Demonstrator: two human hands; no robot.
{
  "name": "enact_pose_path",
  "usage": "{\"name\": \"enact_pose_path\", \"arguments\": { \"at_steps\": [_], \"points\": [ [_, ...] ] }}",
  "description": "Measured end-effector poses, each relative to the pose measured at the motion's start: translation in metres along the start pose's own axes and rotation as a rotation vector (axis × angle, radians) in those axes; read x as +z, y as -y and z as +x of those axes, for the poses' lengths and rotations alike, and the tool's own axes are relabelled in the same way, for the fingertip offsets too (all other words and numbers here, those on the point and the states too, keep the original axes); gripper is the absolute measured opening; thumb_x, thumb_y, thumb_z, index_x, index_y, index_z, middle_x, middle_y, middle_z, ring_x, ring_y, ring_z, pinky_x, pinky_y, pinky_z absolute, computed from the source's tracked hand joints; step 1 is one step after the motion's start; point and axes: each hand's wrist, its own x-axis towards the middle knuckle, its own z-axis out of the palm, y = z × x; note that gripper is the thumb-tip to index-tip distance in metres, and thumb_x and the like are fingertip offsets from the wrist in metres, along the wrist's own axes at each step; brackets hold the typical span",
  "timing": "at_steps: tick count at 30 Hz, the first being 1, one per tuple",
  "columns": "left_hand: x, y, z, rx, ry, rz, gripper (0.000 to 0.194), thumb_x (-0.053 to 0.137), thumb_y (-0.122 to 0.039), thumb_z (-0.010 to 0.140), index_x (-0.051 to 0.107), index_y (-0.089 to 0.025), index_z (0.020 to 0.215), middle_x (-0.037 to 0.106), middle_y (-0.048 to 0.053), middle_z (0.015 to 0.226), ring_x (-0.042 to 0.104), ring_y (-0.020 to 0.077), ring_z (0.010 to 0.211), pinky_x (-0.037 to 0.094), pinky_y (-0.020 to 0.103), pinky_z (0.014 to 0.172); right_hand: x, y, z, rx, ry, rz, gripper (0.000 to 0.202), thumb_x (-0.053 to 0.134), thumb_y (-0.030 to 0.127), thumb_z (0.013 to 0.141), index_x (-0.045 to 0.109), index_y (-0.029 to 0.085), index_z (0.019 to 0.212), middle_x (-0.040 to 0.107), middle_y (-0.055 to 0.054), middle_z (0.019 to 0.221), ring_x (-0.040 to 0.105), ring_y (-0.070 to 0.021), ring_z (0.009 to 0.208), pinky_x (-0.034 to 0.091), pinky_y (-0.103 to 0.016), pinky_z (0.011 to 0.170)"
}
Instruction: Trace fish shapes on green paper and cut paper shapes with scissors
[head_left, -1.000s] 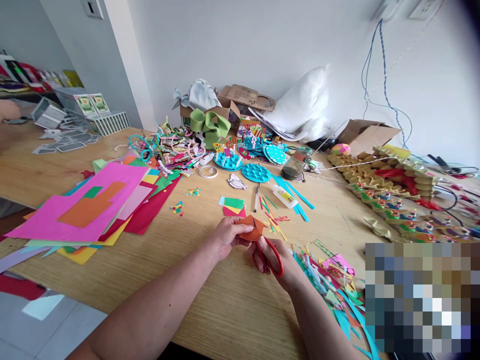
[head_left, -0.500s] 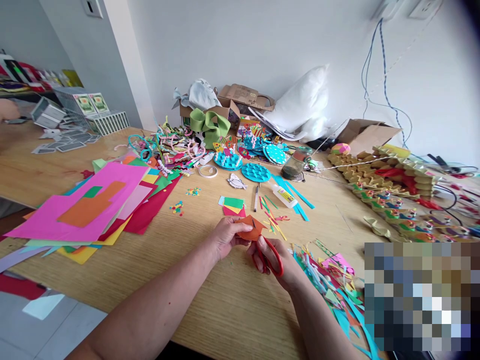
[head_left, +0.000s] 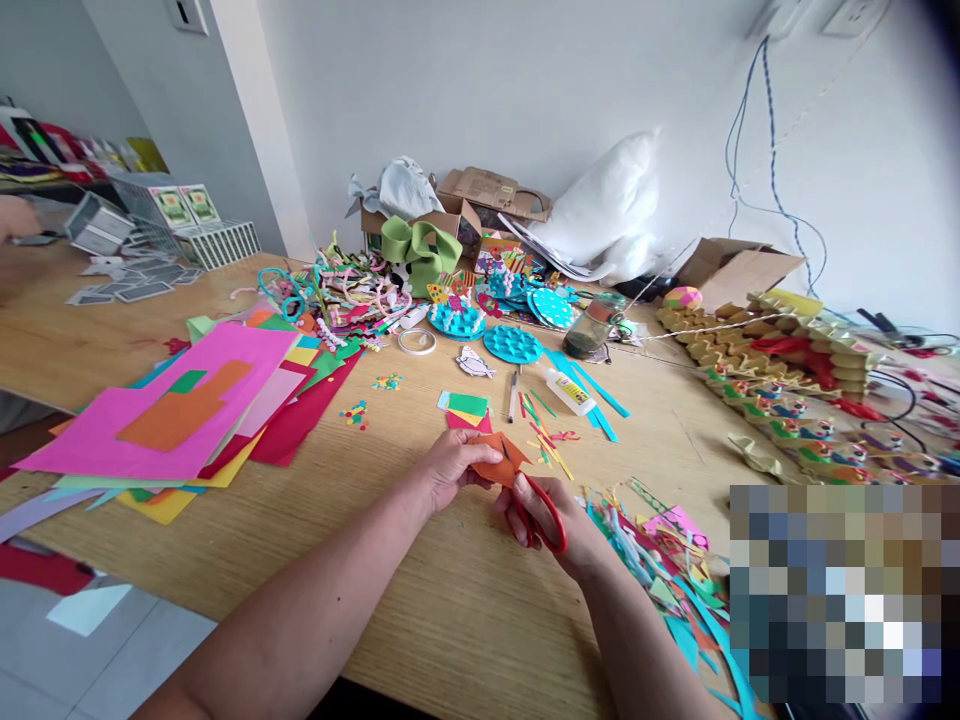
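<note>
My left hand (head_left: 451,468) pinches a small piece of orange paper (head_left: 495,462) between thumb and fingers above the wooden table. Red-handled scissors (head_left: 553,515) are in my right hand (head_left: 547,510), fingers through the loops; their blades are mostly hidden by the paper and fingers. A dark line shows on the paper. Just beyond the hands lie small red, yellow and green sheets (head_left: 466,405), a pen (head_left: 513,396), thin coloured strips (head_left: 551,450) and a white glue bottle (head_left: 569,392).
Stacked coloured sheets (head_left: 232,395) lie at the left, paper scraps (head_left: 675,570) beside my right forearm. Blue discs (head_left: 513,344), a glass jar (head_left: 592,328) and a craft pile (head_left: 352,290) stand behind; egg trays (head_left: 780,390) are at the right.
The orange paper has tilted slightly and its right part shows a wider split near the dark line. Both hands stay in nearly the same place.
</note>
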Motion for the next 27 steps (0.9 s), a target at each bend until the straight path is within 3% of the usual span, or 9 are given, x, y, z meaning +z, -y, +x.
{"name": "enact_pose_path", "arguments": {
  "at_steps": [14,27],
  "points": [
    [0.0025,0.0041,-0.0006,-0.031,0.065,-0.079,0.030,0.075,-0.026,0.054,0.067,-0.011,0.080,0.064,0.004,0.071,0.055,0.0113,0.056,0.042,0.023,0.052,-0.0005,-0.0007,0.0006,-0.009,-0.024,-0.023,0.059,0.051,0.071,0.077,0.060,0.014,0.069,0.049,0.002,0.044,0.038,-0.0072,0.037,0.026,-0.022,0.040],
    [0.0012,0.0090,0.0022,0.022,-0.016,-0.048,0.032,0.074,-0.027,0.056,0.066,-0.011,0.082,0.066,0.006,0.072,0.058,0.0137,0.060,0.042,0.024,0.052,0.0002,-0.0023,0.0019,0.008,-0.047,-0.045,0.058,0.050,0.070,0.079,0.061,0.014,0.069,0.050,0.002,0.044,0.038,-0.0075,0.038,0.026,-0.022,0.041]
  ]
}}
